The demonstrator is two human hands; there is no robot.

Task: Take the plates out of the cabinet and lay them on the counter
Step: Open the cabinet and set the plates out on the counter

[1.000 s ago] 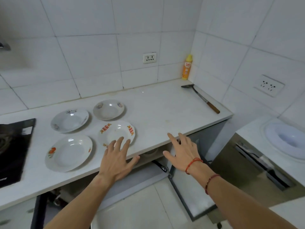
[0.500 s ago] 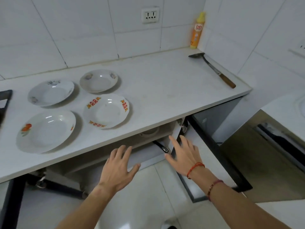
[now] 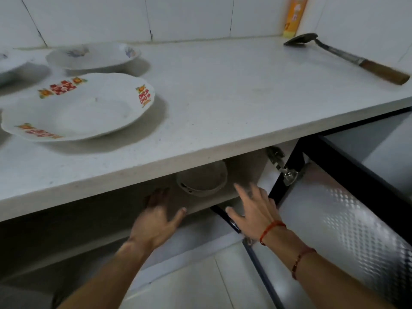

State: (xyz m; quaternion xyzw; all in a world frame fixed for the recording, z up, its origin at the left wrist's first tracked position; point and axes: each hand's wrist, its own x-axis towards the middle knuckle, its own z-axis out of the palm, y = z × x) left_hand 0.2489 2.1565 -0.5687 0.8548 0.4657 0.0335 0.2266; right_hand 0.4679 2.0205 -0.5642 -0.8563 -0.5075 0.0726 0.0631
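A white plate with red and orange marks [image 3: 75, 110] lies on the white counter [image 3: 223, 103]. Behind it lies a plate with blue flowers [image 3: 93, 56], and the rim of a third plate [image 3: 9, 63] shows at the left edge. Under the counter, on a shelf of the open cabinet [image 3: 245, 166], stands a white dish [image 3: 202, 179], partly hidden by the counter edge. My left hand [image 3: 158, 217] reaches into the cabinet left of that dish, fingers spread, holding nothing. My right hand [image 3: 254, 210] is just right of the dish, fingers apart and empty.
The open cabinet door [image 3: 347, 219], with a shiny patterned inner face, swings out at the right. A metal spatula with a wooden handle [image 3: 347, 56] and a yellow bottle [image 3: 294, 16] are at the counter's back right. Pale floor tiles [image 3: 200, 282] lie below.
The view has dropped and moved closer to the cabinet. Both hands have gone forward from below the counter edge into the cabinet opening, toward the white dish.
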